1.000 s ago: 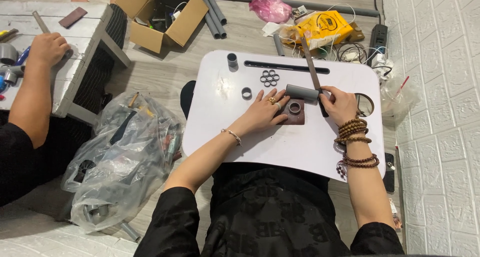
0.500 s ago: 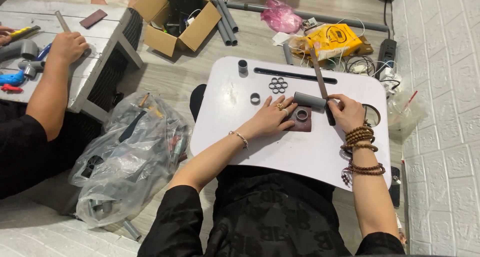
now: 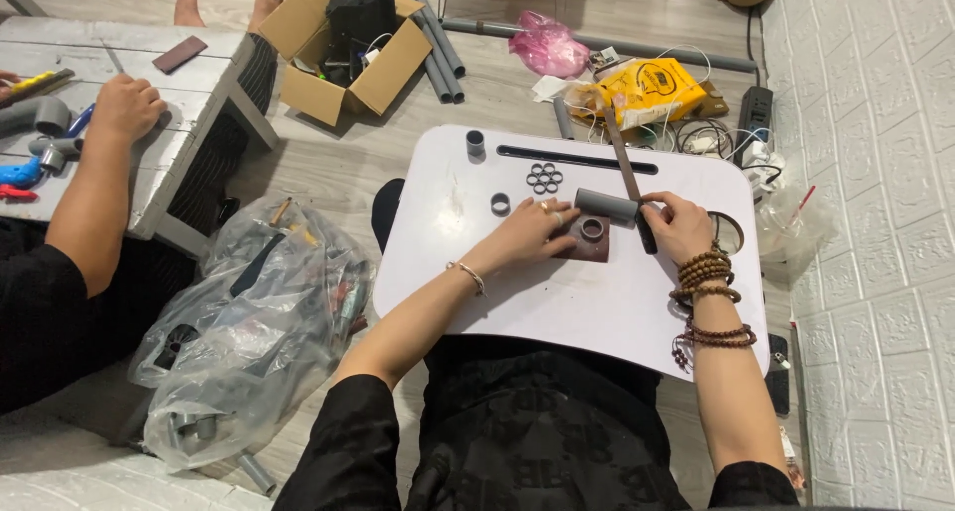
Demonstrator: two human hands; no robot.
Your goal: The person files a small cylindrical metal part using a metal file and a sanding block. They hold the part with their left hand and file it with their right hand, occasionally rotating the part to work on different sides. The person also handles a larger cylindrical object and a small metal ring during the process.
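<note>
A white lap table (image 3: 557, 302) lies across my lap. My left hand (image 3: 529, 233) rests flat on it, fingers against a brown block (image 3: 595, 247) that bears a short grey ring (image 3: 592, 228). A grey pipe piece (image 3: 607, 205) lies just above the block, and my left fingertips touch its end. My right hand (image 3: 678, 226) grips the dark handle of a long thin saw (image 3: 625, 172) whose blade lies against the pipe's right end. A cluster of glued rings (image 3: 543, 178), a single ring (image 3: 500, 204) and a short upright pipe stub (image 3: 476, 142) sit farther up the table.
Another person's arm (image 3: 95, 188) rests on a grey wooden bench (image 3: 189, 143) at left with pipe fittings. A clear plastic bag (image 3: 249, 342) of parts lies beside my left knee. A cardboard box (image 3: 343, 63), grey pipes, a yellow bag (image 3: 652, 88) and cables lie beyond the table.
The view has shifted slightly downward. My hands stay on the pipe, block and saw in much the same pose; the other person's hand has stayed on the bench.
</note>
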